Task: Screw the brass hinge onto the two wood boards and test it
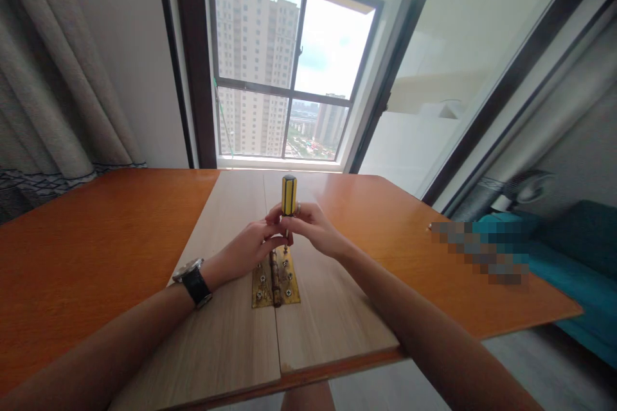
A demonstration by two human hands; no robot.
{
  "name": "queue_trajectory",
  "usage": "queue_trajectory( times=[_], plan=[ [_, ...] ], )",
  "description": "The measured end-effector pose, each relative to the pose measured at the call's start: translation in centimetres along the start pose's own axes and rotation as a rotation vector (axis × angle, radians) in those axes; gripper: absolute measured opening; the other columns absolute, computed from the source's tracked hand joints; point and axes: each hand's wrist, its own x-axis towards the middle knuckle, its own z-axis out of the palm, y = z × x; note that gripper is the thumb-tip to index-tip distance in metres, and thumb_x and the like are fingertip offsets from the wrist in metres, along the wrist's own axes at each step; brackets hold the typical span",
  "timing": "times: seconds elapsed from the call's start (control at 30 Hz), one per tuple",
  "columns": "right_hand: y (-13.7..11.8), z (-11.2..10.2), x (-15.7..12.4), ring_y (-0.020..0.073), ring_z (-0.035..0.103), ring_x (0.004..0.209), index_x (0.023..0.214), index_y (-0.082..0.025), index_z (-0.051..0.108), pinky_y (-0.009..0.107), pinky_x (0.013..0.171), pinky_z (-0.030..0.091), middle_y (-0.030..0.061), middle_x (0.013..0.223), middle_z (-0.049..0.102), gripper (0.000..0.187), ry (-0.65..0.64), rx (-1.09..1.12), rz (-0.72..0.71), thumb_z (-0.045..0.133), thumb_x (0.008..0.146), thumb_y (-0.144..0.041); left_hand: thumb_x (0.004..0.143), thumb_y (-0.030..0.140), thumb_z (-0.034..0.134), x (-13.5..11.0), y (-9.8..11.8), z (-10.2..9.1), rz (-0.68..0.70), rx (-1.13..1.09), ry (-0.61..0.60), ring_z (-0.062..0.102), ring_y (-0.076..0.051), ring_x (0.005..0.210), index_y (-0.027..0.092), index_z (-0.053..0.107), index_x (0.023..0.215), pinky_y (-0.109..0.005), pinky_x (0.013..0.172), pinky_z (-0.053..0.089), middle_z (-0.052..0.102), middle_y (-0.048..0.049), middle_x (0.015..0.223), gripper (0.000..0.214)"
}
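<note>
A screwdriver with a yellow and black handle [288,196] stands upright above a brass hinge [276,281], its thin shaft mostly hidden by my fingers. My left hand [250,247] and my right hand [311,228] meet around the base of the handle and hold it from both sides. The shaft's lower end reaches the top of the hinge, near a screw on the right leaf. The hinge lies across the seam between two pale wood boards [332,314], with several screws in its leaves. A black-strapped wristwatch [193,281] sits on my left wrist.
The boards lie on an orange wooden table [96,250], and their near ends overhang its front edge. A window [284,70] stands beyond the table, with a glass door [424,64] to its right. A teal sofa [573,270] is at the right, beside a pixelated patch [477,253].
</note>
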Motion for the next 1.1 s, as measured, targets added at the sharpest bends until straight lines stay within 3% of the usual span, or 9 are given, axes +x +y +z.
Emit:
queue_trajectory(
  times=[0.13,0.3,0.4,0.6,0.97,1.1],
  plan=[
    [0.1,-1.1,0.5,0.0144,0.062,0.069,0.091,-0.015,0.074,0.028,0.059,0.054,0.0056,0.09,0.071,0.034,-0.084,0.159,0.072,0.079,0.073,-0.044,0.095,0.029,0.049,0.0,0.4,-0.1,-0.031,0.023,0.0,0.065,-0.02,0.092,0.017,0.071,0.089,-0.03,0.088,0.051,0.07,-0.005,0.095,0.026],
    [0.6,-0.7,0.7,0.0139,0.062,0.067,0.084,-0.016,0.073,0.023,0.051,0.052,0.0034,0.084,0.069,0.037,-0.007,0.189,0.092,0.089,0.058,-0.037,0.095,0.03,0.05,0.1,0.1,0.1,-0.016,-0.005,-0.006,0.064,-0.021,0.094,0.019,0.071,0.088,-0.03,0.088,0.05,0.071,-0.0045,0.096,0.025],
    [0.8,-0.6,0.7,0.0116,0.06,0.06,0.088,-0.016,0.072,0.022,0.049,0.052,0.0027,0.08,0.069,0.038,-0.037,0.2,0.107,0.088,0.062,-0.038,0.094,0.029,0.049,0.1,-0.1,0.1,-0.014,-0.033,-0.003,0.064,-0.021,0.096,0.019,0.069,0.085,-0.029,0.088,0.05,0.07,-0.005,0.094,0.025],
    [0.6,-2.3,0.5,0.0142,0.065,0.075,0.098,-0.014,0.073,0.026,0.066,0.056,0.0063,0.091,0.072,0.036,-0.202,0.297,0.11,0.076,0.078,-0.045,0.096,0.031,0.046,0.2,0.1,0.0,-0.02,-0.013,-0.016,0.062,-0.02,0.093,0.018,0.069,0.083,-0.03,0.09,0.047,0.068,-0.0054,0.097,0.029],
    [0.6,-0.8,0.9,0.0117,0.06,0.057,0.084,-0.016,0.061,0.022,0.047,0.051,-0.0017,0.073,0.063,0.037,-0.024,0.266,0.119,0.088,0.063,-0.028,0.093,0.027,0.057,0.1,0.1,0.2,-0.033,-0.069,-0.037,0.061,-0.019,0.098,0.018,0.071,0.095,-0.029,0.092,0.047,0.068,-0.0052,0.102,0.016],
    [0.7,-1.1,0.7,0.0111,0.06,0.06,0.088,-0.015,0.063,0.023,0.05,0.052,0.0001,0.078,0.063,0.035,-0.098,0.285,0.092,0.086,0.068,-0.031,0.096,0.025,0.052,0.2,-0.2,0.3,-0.02,-0.083,-0.019,0.061,-0.019,0.1,0.016,0.071,0.088,-0.027,0.092,0.046,0.068,-0.006,0.101,0.023]
  ],
)
